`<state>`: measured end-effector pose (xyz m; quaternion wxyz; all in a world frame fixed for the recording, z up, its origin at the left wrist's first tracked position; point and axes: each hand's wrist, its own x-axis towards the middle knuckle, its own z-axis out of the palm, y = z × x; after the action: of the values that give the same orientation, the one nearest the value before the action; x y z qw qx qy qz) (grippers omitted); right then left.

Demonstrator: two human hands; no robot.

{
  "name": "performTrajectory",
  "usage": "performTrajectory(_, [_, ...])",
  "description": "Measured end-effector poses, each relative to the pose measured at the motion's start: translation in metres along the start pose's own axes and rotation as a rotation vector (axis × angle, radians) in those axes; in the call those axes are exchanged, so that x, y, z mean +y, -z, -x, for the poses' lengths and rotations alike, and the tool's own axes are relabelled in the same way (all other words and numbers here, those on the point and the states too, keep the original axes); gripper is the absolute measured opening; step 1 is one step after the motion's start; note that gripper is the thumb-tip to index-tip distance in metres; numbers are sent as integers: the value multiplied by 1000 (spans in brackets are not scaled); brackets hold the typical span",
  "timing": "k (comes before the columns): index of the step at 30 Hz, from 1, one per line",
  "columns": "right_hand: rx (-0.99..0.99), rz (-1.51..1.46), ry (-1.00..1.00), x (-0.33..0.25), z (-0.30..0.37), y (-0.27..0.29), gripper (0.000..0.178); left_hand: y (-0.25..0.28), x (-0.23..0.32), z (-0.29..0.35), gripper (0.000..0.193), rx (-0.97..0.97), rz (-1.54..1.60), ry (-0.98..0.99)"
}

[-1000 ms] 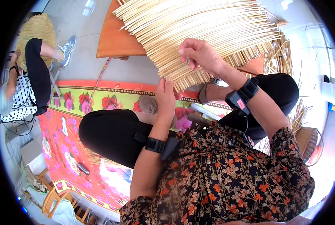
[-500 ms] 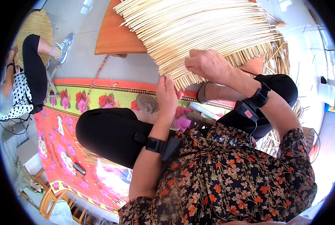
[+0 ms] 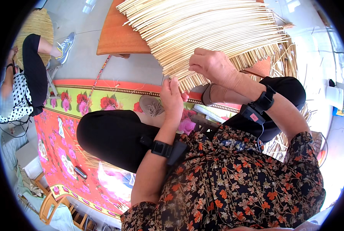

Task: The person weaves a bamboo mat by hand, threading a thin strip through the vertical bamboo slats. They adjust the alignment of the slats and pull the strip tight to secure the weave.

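Observation:
A mat of pale straw stalks (image 3: 202,27) laid side by side spreads over an orange-brown wooden table (image 3: 120,32). At its near left corner my left hand (image 3: 172,96) is closed, thumb and fingers pinching the ends of the stalks at the edge. My right hand (image 3: 214,67) is bent over the mat's near edge, a short way to the right, fingers curled together. Whatever sits between those right fingers is hidden or too thin to make out. Both wrists wear black straps with small devices.
Loose straw (image 3: 287,57) lies beyond the mat's right side. A red floral cloth (image 3: 60,131) covers the floor at left, with a dark case (image 3: 81,172) on it. Another person (image 3: 17,84) sits at far left beside a round straw piece (image 3: 37,30). A wooden chair (image 3: 48,208) stands lower left.
My right hand has shifted very slightly up and left over the mat's edge. The left hand keeps its pinch, and the mat lies as before.

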<state>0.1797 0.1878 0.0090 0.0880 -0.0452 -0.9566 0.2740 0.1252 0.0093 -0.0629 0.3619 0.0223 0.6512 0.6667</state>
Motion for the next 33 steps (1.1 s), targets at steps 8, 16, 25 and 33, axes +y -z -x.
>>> performTrajectory(8, [-14,-252,-197,7,7,-46,14,1,-5,0,30,-19,135,29])
performTrajectory(16, [-32,-224,-182,9,8,-50,14,1,-7,-6,35,-21,145,52])
performTrajectory(25, [62,-356,-250,4,8,-32,12,-2,-5,-7,39,47,-37,3])
performTrajectory(33, [-169,7,-216,7,-2,-5,17,-5,-1,-6,39,51,-43,-10])
